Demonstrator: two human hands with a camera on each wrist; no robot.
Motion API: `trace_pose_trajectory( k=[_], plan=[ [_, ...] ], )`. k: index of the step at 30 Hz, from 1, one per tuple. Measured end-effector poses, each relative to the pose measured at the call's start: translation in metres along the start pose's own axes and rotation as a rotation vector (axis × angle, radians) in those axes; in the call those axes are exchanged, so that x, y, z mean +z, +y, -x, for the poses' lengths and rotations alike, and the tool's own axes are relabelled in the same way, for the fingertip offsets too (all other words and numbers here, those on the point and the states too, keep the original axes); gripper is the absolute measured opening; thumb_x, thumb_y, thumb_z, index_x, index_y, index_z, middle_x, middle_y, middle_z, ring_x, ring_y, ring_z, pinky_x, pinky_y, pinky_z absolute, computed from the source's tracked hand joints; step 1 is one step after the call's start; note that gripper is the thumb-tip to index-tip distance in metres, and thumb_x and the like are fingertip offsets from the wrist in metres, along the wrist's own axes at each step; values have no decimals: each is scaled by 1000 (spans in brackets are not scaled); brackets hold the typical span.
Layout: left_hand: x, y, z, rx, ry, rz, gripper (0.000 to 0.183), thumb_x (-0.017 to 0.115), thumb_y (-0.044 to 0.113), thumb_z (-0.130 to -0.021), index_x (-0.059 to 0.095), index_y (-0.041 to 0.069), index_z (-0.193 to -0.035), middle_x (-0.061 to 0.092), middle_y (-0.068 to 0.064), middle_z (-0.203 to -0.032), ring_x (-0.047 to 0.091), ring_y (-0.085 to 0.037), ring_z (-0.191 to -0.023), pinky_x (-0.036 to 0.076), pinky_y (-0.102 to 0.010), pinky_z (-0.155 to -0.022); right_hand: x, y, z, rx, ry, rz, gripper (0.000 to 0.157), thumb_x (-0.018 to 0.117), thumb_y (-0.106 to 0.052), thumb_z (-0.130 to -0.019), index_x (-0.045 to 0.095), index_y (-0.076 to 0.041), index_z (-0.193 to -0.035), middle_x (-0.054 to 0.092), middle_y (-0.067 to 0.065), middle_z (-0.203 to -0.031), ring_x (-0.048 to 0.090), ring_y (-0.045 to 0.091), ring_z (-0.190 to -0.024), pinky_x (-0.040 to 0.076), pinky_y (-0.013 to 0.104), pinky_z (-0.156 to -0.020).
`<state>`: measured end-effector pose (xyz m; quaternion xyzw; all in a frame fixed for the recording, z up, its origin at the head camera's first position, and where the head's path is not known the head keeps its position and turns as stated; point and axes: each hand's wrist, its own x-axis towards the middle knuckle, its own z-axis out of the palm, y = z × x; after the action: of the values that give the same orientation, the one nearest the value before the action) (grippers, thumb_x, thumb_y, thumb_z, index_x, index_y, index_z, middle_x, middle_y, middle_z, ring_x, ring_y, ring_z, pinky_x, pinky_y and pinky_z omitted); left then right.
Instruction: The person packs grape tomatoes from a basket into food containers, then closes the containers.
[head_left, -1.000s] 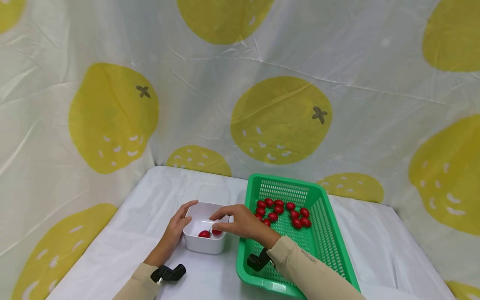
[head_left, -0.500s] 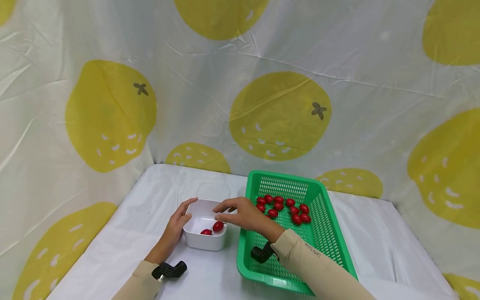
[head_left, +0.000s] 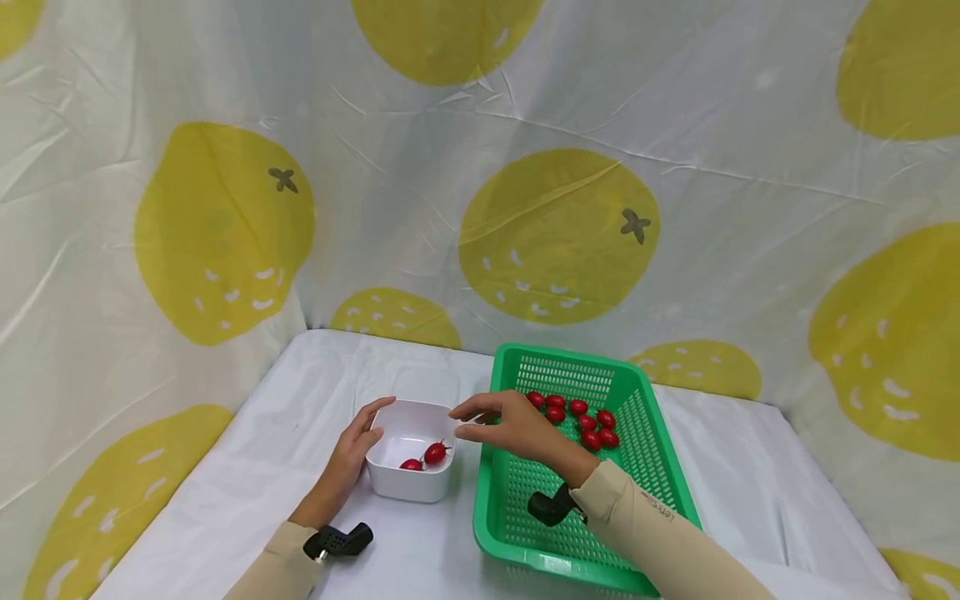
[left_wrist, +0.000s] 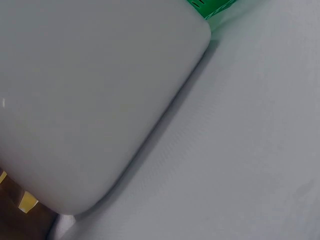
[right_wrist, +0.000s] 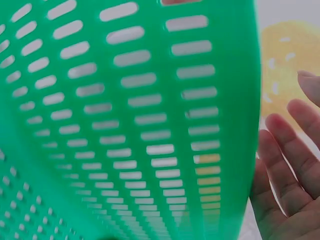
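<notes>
In the head view my left hand [head_left: 349,454] holds a white square container [head_left: 408,483] at its left side, with the thumb at the rim. Two red cherry tomatoes [head_left: 435,453] with stems lie inside it, near its front right corner. My right hand [head_left: 517,429] hovers between the container and the left rim of a green basket [head_left: 491,533], its fingers extended and nothing between them. Several cherry tomatoes [head_left: 590,439] lie in the basket's far half; the right hand hides part of that area. The left wrist view shows mostly the container's outer wall [left_wrist: 100,100].
A clear, see-through lid-like piece [head_left: 427,383] lies behind the container on the white cloth [head_left: 315,392]. Behind the table hangs a curtain [head_left: 390,208] with a yellow fruit print. The basket's slotted wall [right_wrist: 135,120] stands close to the right wrist camera.
My right hand has let go of a cherry tomato in the container and moved right, out over the basket's left rim. The left hand stays on the container.
</notes>
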<state>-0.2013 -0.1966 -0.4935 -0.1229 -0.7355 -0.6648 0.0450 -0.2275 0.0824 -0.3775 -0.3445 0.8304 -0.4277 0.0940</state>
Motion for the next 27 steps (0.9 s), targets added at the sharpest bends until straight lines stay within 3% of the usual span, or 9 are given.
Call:
trace_pose_trajectory(
  k=[8, 19, 27],
  plan=[
    [0, -1, 1, -2, -10, 8, 46, 34, 11, -101, 40, 24, -144, 25, -8, -157, 7, -29, -147, 4, -62, -113, -18, 7, 18, 49, 41, -57, 24, 71, -28, -88, 72, -19, -109, 70, -5, -105, 66, 17, -96, 55, 30, -79],
    [1, 0, 0, 21, -10, -12, 45, 34, 12, -101, 40, 20, -145, 27, -8, -156, 7, -30, -147, 3, -62, -113, -35, 31, 35, 92, 64, -113, 34, 70, -25, -89, 68, -8, -119, 66, 16, -116, 63, 29, -106, 52, 27, -87],
    [-1, 1, 1, 20, -8, 4, 44, 35, 12, -101, 40, 20, -144, 27, -7, -156, 6, -30, -147, 3, -62, -113, -41, 47, 42, 149, 80, -55, 33, 70, -28, -89, 68, -11, -118, 66, 13, -118, 63, 26, -106, 53, 30, -84]
  ],
)
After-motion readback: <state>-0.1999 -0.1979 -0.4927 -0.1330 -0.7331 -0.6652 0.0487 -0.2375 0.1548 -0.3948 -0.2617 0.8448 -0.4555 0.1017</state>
